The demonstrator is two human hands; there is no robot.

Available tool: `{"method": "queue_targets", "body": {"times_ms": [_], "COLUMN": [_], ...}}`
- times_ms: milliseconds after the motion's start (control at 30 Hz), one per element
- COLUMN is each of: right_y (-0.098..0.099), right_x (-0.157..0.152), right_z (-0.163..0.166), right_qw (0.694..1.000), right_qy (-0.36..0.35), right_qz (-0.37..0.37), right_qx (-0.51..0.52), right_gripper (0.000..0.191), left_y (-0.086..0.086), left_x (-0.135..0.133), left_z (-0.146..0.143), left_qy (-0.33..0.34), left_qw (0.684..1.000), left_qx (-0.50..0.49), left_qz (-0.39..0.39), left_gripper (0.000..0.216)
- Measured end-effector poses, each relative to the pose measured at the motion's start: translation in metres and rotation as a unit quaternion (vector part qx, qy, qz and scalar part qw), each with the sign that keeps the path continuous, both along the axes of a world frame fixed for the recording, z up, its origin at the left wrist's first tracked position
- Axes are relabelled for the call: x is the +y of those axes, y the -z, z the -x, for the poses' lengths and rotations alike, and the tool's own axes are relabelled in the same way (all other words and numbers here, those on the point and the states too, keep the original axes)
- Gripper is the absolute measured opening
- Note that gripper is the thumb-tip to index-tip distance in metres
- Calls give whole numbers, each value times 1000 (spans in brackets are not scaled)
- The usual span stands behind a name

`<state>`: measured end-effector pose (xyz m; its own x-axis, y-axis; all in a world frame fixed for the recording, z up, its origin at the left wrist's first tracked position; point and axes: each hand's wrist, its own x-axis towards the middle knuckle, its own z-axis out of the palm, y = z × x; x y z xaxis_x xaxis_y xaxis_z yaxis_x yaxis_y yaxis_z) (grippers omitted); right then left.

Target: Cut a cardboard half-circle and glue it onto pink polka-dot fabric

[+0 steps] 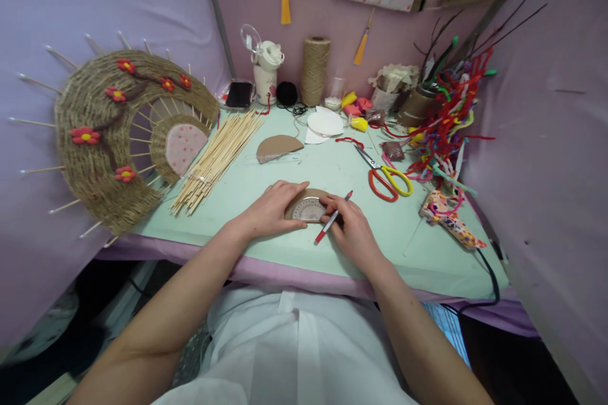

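Observation:
My left hand (270,207) lies flat, fingers stretched, pressing down on a brown cardboard half-disc (317,195) and a clear protractor (308,209) that lies on it, near the table's front edge. My right hand (350,230) is closed around a red pen (333,218), which slants up to the right with its lower end beside the protractor's right side. The fingertips of that hand also touch the protractor's edge.
On the mint table (266,177) lie a bundle of bamboo sticks (216,158), another cardboard half-disc (278,147), white paper discs (324,122), red-and-yellow scissors (386,176) and a patterned glue gun (450,215). A woven fan (111,133) leans at the left; twine spool (315,69) and pipe cleaners (446,120) stand behind.

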<state>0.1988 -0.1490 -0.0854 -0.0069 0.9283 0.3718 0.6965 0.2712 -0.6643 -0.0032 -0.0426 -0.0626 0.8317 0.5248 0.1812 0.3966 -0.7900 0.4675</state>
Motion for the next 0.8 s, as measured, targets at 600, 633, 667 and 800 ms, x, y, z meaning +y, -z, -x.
{"method": "queue_targets", "body": {"times_ms": [600,633,667,800], "right_y": [0,0,0,0], "right_x": [-1,-1,-1,-1], "right_z": [2,2,2,2], "right_qw": [1000,1000,1000,1000], "right_qy": [5,5,6,7], "right_qz": [11,11,10,9], "right_qx": [14,12,10,6], "right_gripper": [19,18,18,20], "left_y": [-2,-2,-3,-3], "left_x": [-1,-1,-1,-2], "left_z": [-1,-1,-1,-1], "left_qy": [1,0,0,-3], "left_qw": [1000,1000,1000,1000], "left_qx": [1,2,4,3], "left_qz": [-1,-1,-1,3], "left_gripper": [82,82,82,82]}}
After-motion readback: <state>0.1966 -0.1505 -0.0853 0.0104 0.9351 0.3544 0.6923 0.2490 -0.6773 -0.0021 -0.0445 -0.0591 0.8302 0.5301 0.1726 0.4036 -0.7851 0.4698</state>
